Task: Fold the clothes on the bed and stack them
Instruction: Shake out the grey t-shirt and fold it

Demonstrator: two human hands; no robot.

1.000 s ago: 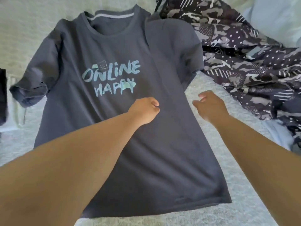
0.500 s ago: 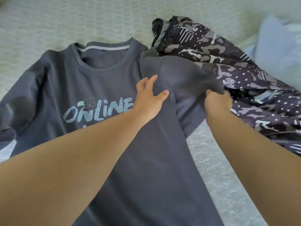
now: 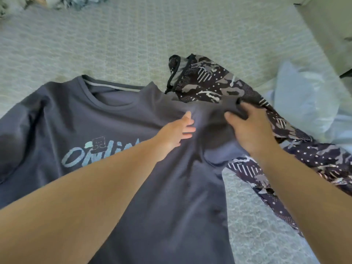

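A dark grey cotton T-shirt (image 3: pixel 171 197) is lying face-up on the bed. The left hand (image 3: pixel 176 131) is pressing flat, fingers straight, while the right hand (image 3: pixel 247 128) is gripping its sleeve over a camouflage-print garment (image 3: pixel 219 86). Likely next: folding that sleeve inward.

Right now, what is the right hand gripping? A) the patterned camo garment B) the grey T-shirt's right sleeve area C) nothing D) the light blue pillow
B: the right hand curls its fingers into the bunched sleeve fabric of the grey T-shirt, while the left hand lies open and flat on the shirt beside it.
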